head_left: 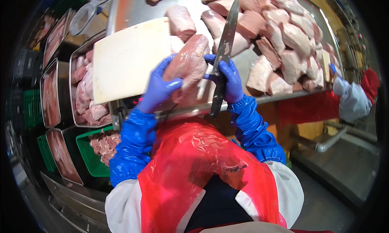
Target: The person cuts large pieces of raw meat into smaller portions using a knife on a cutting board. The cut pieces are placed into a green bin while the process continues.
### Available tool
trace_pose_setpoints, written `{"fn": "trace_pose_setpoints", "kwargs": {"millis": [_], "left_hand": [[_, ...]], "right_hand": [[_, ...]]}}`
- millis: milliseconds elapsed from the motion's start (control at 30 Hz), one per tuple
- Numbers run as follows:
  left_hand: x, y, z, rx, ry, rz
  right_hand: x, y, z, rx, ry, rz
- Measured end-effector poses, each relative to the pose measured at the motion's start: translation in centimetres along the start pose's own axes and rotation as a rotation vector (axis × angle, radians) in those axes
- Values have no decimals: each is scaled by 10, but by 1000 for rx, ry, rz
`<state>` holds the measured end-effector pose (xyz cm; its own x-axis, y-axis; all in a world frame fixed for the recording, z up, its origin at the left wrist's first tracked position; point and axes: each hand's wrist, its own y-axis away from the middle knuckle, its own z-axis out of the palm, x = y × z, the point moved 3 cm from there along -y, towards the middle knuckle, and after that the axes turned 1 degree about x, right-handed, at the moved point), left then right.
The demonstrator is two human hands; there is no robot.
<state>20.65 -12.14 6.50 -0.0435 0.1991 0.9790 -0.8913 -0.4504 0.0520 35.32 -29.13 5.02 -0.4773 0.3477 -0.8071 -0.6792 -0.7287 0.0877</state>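
A large pinkish piece of raw meat is held up in my left hand, which wears a blue glove and grips it from the left with the thumb across its lower part. In my right hand, also gloved in blue, is a long knife with its blade pointing up and away; bits of meat stick to the dark blade. The knife is just right of the meat. A white cutting board lies to the left of my hands. Loose meat pieces rest behind it on the steel table.
A big pile of meat pieces covers the table's right side. Metal trays of meat and a green crate of trimmings stand at the left. Another person's sleeved arm reaches in at the right edge.
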Motion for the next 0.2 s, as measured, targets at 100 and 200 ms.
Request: {"fn": "trace_pose_setpoints", "kwargs": {"millis": [100,200], "left_hand": [[84,-24,-71,-247,-900,355],[48,-33,-136,-407,-988,547]], "right_hand": [[15,-38,27,-72,55,-62],[23,-80,44,-168,241,12]]}}
